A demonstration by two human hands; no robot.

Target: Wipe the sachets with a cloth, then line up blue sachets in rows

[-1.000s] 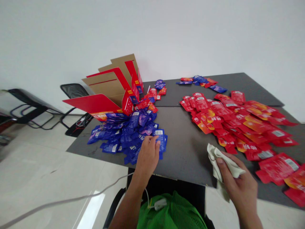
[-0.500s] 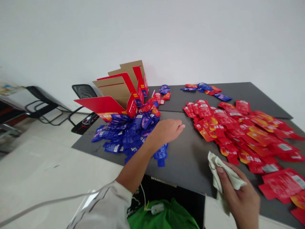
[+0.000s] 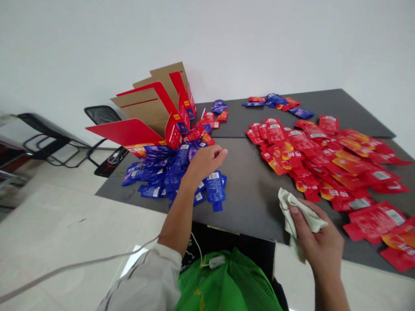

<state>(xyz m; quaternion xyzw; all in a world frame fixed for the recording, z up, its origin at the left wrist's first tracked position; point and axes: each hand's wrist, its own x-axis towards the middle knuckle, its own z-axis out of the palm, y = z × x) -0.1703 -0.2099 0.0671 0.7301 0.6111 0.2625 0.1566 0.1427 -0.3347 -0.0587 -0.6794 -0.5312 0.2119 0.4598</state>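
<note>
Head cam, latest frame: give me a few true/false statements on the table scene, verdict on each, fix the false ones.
1. The right hand holds a crumpled cream cloth. True.
2. The left hand is gripping a red sachet. False: it shows nothing in it and is over the blue sachets.
3. The red sachets lie on the table, to the right of the blue ones. True.
4. The box is shut. False: the box has its flaps standing open.
</note>
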